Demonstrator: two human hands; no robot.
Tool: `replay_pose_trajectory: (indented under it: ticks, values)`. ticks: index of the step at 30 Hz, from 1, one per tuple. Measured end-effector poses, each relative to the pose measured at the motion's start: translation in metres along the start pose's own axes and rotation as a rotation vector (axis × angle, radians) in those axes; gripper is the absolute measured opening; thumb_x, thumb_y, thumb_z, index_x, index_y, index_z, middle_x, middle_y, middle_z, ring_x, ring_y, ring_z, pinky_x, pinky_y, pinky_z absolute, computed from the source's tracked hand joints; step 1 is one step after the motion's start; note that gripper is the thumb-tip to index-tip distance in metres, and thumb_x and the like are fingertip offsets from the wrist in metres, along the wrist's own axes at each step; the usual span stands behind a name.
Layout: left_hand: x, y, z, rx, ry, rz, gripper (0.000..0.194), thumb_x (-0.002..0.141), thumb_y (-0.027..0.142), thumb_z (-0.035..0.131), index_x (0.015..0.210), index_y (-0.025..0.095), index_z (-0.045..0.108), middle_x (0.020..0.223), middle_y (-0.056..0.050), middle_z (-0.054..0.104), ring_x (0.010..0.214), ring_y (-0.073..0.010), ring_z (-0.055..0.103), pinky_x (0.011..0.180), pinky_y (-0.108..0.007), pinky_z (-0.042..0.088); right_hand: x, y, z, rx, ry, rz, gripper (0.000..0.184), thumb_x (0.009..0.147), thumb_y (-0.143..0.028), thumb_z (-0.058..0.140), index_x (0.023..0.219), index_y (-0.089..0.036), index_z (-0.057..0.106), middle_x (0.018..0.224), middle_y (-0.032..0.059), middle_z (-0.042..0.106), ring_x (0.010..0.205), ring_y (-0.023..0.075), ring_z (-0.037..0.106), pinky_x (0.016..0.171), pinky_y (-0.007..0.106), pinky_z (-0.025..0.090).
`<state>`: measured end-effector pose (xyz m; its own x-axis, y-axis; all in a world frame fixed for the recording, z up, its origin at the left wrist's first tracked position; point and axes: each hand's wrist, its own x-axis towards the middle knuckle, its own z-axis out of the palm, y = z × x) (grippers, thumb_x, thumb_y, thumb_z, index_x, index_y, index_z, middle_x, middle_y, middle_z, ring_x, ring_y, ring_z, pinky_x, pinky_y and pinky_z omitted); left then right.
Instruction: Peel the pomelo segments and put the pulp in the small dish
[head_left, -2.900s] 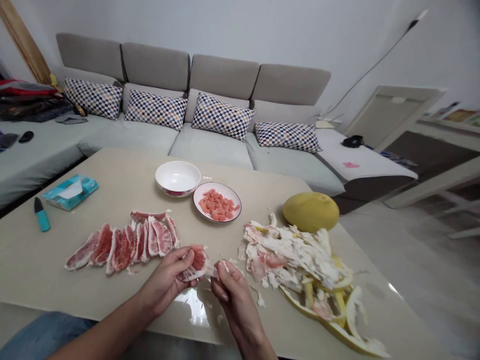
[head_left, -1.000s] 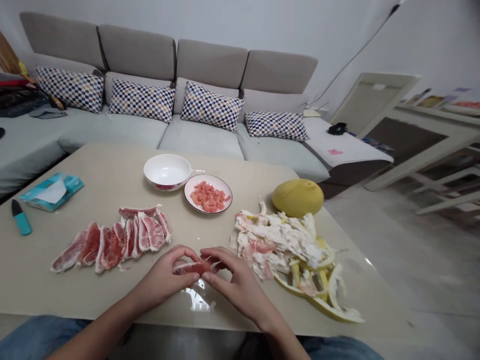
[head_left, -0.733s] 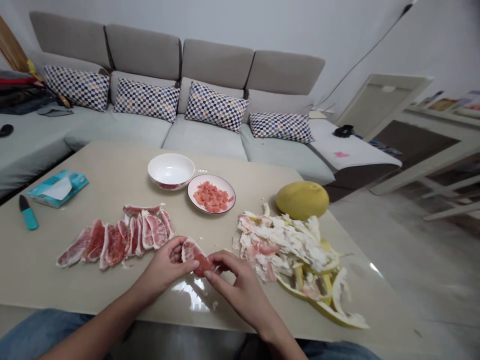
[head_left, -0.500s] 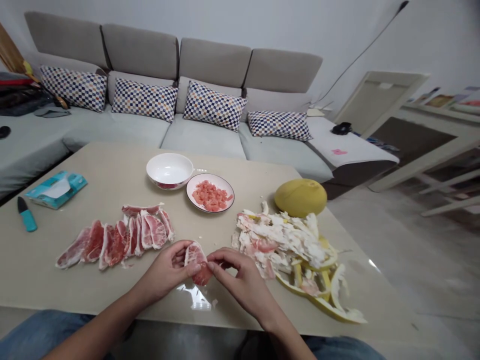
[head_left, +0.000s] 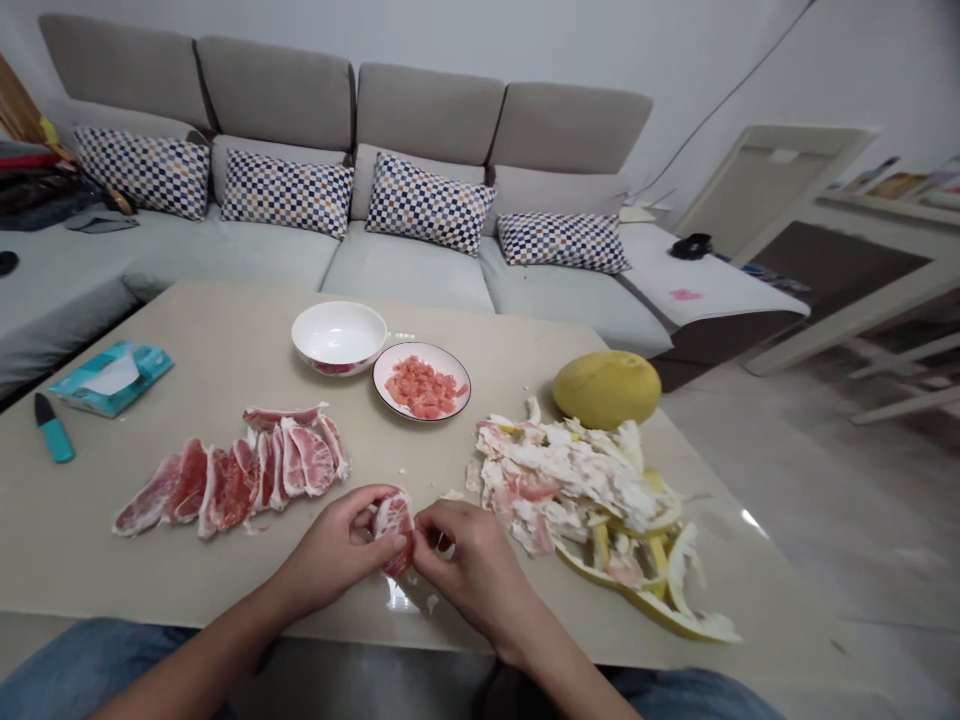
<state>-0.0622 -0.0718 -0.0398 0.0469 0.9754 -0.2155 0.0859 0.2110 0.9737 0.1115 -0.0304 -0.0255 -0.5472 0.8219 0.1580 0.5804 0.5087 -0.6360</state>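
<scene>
**Item 1:** pomelo segment (head_left: 394, 532), pink-red pulp with a pale, fibrous membrane, curved and wedge-shaped, upright in the person's left hand, above the front of the table and between both hands.

**Item 2:** left hand (head_left: 330, 550), fingers curled loosely around the segment, thumb toward the viewer, forearm reaching in from the lower left.

**Item 3:** right hand (head_left: 465, 560), knuckles raised and fingers curled inward, fingertips against or just beside the segment's right side. Whether they have hold of it or of a shred of membrane cannot be told. Forearm rises from the lower right.

**Item 4:** row of skinned pomelo segments (head_left: 232, 475), glistening and overlapping, just left of the hands.

**Item 5:** white ceramic plate (head_left: 377, 390), dark-rimmed, holding a heap of pink pulp bits (head_left: 424, 388).

**Item 6:** white bowl (head_left: 337, 335), smooth and deep, beside the plate.

**Item 7:** heap of spongy white pith (head_left: 570, 490) on curved yellow rind pieces (head_left: 675, 610), right of the hands.

**Item 8:** rounded yellow-green pomelo (head_left: 606, 390), dimpled, behind the heap.

**Item 9:** knife with a teal handle (head_left: 56, 445), near a turquoise tissue packet (head_left: 112, 378).

**Surface:** glossy beige tabletop (head_left: 225, 300), with a grey fabric sofa (head_left: 420, 285) behind it.
</scene>
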Motion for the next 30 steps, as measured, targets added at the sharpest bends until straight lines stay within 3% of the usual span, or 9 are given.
replay_pose_trajectory:
  ticks: [13,18,21,24,30]
  values:
    - [0.001,-0.003,-0.005,-0.087,-0.118,-0.026,0.042,0.075,0.028,0.069,0.113,0.015,0.059,0.109,-0.009,0.068,0.103,-0.0233,0.062,0.09,-0.032,0.047,0.002,0.008,0.003,0.549,-0.182,0.314,0.011,0.068,-0.017,0.058,0.065,-0.014,0.069,0.061,0.0,0.063,0.056,0.0105,0.05,0.053,0.021,0.035]
    - [0.0,-0.001,-0.006,-0.185,-0.125,-0.084,0.044,0.069,0.032,0.075,0.109,0.015,0.063,0.104,-0.008,0.068,0.102,-0.0242,0.061,0.089,-0.031,0.046,0.003,0.022,0.012,0.954,-0.292,0.481,0.008,0.062,-0.018,0.06,0.064,-0.014,0.067,0.052,-0.002,0.06,0.05,0.0091,0.051,0.053,0.021,0.038]
    - [-0.002,0.001,-0.011,-0.303,-0.085,-0.125,0.049,0.066,0.035,0.078,0.109,0.017,0.064,0.102,-0.006,0.068,0.098,-0.0237,0.061,0.085,-0.031,0.046,0.001,0.033,0.014,1.146,-0.25,0.583,0.005,0.061,-0.02,0.062,0.059,-0.015,0.062,0.053,-0.0019,0.06,0.049,0.0087,0.051,0.052,0.021,0.041]
    - [-0.002,0.003,-0.016,-0.342,-0.057,-0.12,0.05,0.068,0.035,0.077,0.113,0.019,0.063,0.104,-0.005,0.068,0.099,-0.0231,0.061,0.085,-0.03,0.046,-0.002,0.038,0.006,1.13,-0.18,0.542,0.013,0.066,-0.027,0.069,0.063,-0.016,0.063,0.062,-0.0008,0.063,0.051,0.0074,0.052,0.053,0.02,0.042]
    - [0.001,0.0,-0.013,-0.265,-0.101,-0.095,0.048,0.073,0.034,0.074,0.116,0.018,0.061,0.112,-0.007,0.067,0.106,-0.0254,0.059,0.09,-0.032,0.044,-0.005,0.017,-0.01,0.863,-0.237,0.38,0.029,0.078,-0.042,0.067,0.088,-0.015,0.071,0.068,0.0023,0.065,0.062,0.0119,0.056,0.06,0.024,0.044]
